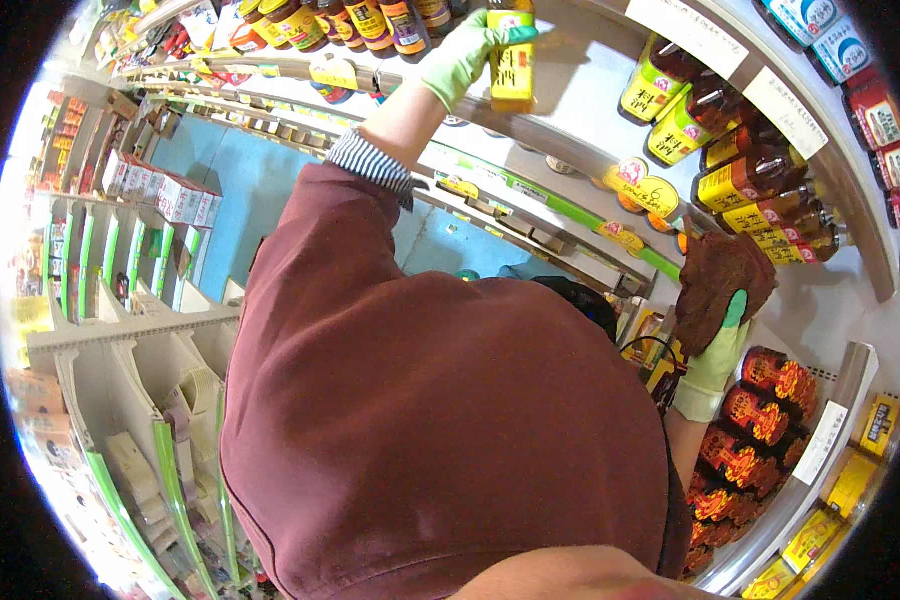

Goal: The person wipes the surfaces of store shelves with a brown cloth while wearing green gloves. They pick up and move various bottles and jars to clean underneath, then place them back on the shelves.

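Note:
My left hand (461, 56), in a pale green glove with darker fingertips, grips a bottle of cooking wine (511, 64) with a yellow label. The bottle is upright at the front of a white shelf (577, 112); whether its base touches the shelf I cannot tell. My right hand (716, 356), gloved alike, holds a crumpled brown cloth (724, 289) at the shelf's right part. Close beyond the cloth stand several dark bottles with yellow labels (727, 184). Two more green-and-yellow-labelled bottles (649, 90) stand between them and my left hand.
Jars and sauce bottles (367, 26) line the shelf at upper left. Yellow price tags (641, 187) hang along the shelf edge. Red-and-black jars (754, 420) fill a shelf below my right hand. White cartons (161, 191) stand on the blue floor (247, 165), near a divided rack (135, 337).

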Available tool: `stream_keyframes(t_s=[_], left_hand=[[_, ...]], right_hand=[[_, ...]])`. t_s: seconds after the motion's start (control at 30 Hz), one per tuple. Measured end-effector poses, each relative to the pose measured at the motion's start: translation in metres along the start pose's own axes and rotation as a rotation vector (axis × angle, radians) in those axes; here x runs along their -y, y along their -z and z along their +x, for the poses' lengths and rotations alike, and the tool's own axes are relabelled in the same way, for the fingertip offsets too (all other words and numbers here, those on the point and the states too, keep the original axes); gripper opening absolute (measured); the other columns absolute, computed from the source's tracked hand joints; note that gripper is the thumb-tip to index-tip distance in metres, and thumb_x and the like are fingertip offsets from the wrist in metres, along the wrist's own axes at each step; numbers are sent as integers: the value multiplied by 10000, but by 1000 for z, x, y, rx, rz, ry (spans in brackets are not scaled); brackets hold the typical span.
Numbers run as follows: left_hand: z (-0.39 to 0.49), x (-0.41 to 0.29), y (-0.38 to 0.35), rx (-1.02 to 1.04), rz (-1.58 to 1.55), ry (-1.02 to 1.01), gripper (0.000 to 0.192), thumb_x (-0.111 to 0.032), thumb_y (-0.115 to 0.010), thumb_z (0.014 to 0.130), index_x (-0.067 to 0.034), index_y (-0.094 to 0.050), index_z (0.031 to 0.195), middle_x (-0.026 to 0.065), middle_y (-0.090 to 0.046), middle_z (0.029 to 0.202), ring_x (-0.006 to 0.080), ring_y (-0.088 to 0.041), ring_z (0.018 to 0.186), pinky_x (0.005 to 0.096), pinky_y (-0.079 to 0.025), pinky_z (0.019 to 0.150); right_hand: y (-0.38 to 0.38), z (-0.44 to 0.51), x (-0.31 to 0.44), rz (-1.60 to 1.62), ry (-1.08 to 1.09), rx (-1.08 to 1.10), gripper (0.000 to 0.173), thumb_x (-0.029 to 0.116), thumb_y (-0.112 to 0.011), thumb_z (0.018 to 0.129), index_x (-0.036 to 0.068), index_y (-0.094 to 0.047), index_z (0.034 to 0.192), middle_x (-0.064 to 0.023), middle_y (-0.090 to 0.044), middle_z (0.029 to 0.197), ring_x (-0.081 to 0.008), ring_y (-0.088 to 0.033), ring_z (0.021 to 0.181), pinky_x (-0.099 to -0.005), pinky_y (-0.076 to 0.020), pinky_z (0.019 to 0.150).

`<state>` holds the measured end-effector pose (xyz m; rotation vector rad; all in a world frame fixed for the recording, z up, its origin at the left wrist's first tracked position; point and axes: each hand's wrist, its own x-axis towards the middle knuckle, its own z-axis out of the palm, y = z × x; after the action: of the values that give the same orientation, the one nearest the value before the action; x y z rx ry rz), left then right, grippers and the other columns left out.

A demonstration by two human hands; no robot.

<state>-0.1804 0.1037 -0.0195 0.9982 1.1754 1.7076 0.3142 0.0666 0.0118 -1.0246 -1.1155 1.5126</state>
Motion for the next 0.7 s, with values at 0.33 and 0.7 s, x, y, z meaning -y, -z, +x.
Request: stream_keyframes(t_s=[0.33, 0.7], left_hand=[[69, 21, 59, 56, 189, -168, 507, -285, -822, 809, -29, -613, 1194, 81, -685, 1087, 169, -667, 960, 331, -554, 865], [39, 10, 19, -397, 626, -405, 440, -107, -738, 869, 35, -552, 1241, 119, -652, 1140, 197, -647, 984, 309, -534, 879]], right_hand=[[39, -15, -15, 41, 24, -124, 539, 296, -570, 1002, 53, -392, 1449, -130, -516, 1386, -280, -546, 1209, -411, -472, 1020], [70, -26, -33, 197, 4, -105, 463, 202, -484, 1041, 11, -385, 1451, -172, -513, 1407, -323, -548, 1227, -427, -477, 1037]])
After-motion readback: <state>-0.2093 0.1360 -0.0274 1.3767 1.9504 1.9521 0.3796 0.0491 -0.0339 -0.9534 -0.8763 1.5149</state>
